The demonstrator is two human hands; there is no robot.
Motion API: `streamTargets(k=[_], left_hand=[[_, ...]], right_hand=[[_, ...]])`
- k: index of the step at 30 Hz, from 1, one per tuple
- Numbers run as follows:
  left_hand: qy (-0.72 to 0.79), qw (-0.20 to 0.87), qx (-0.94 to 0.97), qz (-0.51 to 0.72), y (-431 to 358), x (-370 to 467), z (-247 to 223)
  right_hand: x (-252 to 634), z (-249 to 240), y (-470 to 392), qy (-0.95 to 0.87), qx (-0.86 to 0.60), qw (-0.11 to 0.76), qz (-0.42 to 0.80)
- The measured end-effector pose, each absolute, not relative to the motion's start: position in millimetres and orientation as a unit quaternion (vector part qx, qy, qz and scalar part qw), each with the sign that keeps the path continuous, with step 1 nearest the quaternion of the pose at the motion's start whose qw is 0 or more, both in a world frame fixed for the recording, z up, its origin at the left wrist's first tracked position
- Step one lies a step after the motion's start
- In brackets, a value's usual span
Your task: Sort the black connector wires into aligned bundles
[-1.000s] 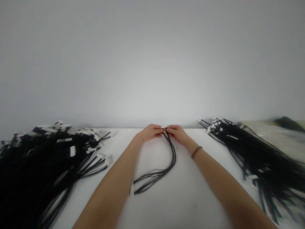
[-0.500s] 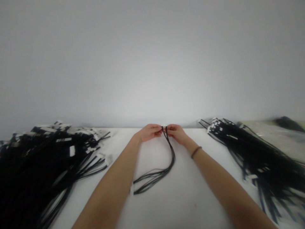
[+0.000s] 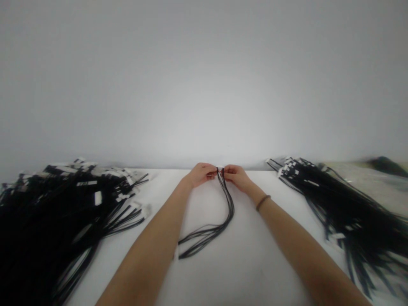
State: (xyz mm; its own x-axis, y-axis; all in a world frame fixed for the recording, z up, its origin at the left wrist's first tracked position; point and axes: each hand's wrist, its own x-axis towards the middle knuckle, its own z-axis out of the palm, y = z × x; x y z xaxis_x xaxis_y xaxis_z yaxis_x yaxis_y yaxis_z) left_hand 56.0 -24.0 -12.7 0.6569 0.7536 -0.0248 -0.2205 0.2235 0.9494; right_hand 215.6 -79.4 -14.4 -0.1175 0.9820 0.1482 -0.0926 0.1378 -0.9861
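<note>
Near the table's far edge, my left hand (image 3: pixel 203 174) and my right hand (image 3: pixel 235 176) pinch the upper end of a black wire harness (image 3: pixel 230 212) between them. A small white connector shows at that end, partly covered by fingers. From there the wires hang and curve toward me across the table. They fan out at the lower end into a white connector (image 3: pixel 176 251) beside my left forearm. The fingers of both hands are closed, and the exact grip is too small to make out.
On the left of the white table (image 3: pixel 242 263) lies a large heap of black wire harnesses (image 3: pixel 63 212) with white connectors. Another pile of harnesses (image 3: pixel 338 195) is on the right. Beyond it lies a clear plastic bag (image 3: pixel 366 176). A plain wall (image 3: pixel 204 85) stands behind the table.
Both hands stay almost in place at the connector end, with the left fingers slightly shifted. The harness keeps nearly the same curve.
</note>
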Motion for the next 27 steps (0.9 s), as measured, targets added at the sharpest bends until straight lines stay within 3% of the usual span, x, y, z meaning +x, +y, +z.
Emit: streamTargets(k=[27], left_hand=[[0.242,0.744,0.536,0.318,-26.0,55.8,-10.2]], right_hand=[[216.3,-14.9,-79.8,-0.556,-0.403,0.517,0.512]])
